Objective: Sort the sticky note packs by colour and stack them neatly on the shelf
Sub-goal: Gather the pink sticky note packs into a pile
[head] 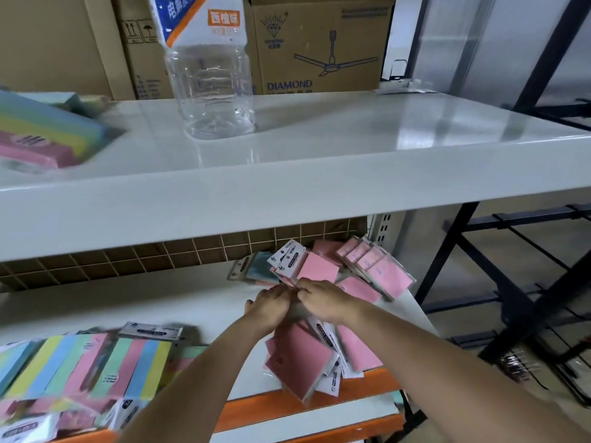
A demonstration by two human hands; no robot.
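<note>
Both my hands meet on the middle shelf (198, 302), under the upper shelf. My left hand (270, 303) and my right hand (323, 300) grip the near edge of a fanned bunch of pink sticky note packs (318, 266). More pink packs (377, 266) lie heaped behind at the right. Another pile of pink packs (302, 362) lies below my wrists, overhanging the shelf's orange front edge. A blue-green pack (256, 268) lies behind my left hand. Multi-colour striped packs (96, 362) are spread at the left.
On the upper shelf (319, 148) stands an empty clear plastic bottle (211, 75), with multi-colour packs (41, 132) at its left end. Cardboard boxes (319, 46) stand behind. A dark metal rack (511, 282) is at the right.
</note>
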